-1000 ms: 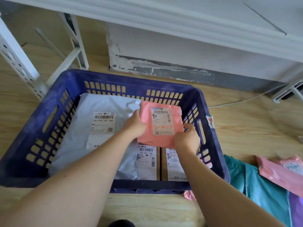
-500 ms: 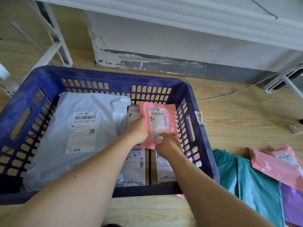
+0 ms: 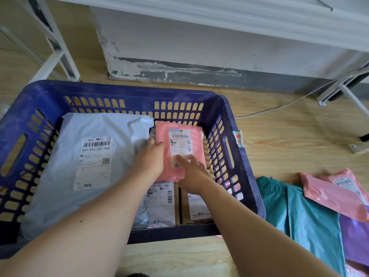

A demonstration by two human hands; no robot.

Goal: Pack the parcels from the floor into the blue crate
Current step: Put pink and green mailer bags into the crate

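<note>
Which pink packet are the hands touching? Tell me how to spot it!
Look for the big blue crate on the wooden floor. In its far right corner, beside the large grey bag, a small pink packet lies on brown boxes, with the left hand and right hand touching it. The other pink packet lies outside, on the floor.

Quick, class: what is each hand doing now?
Left hand: touching pink parcel; grip cannot be told.
Right hand: open, flat on it.
</note>
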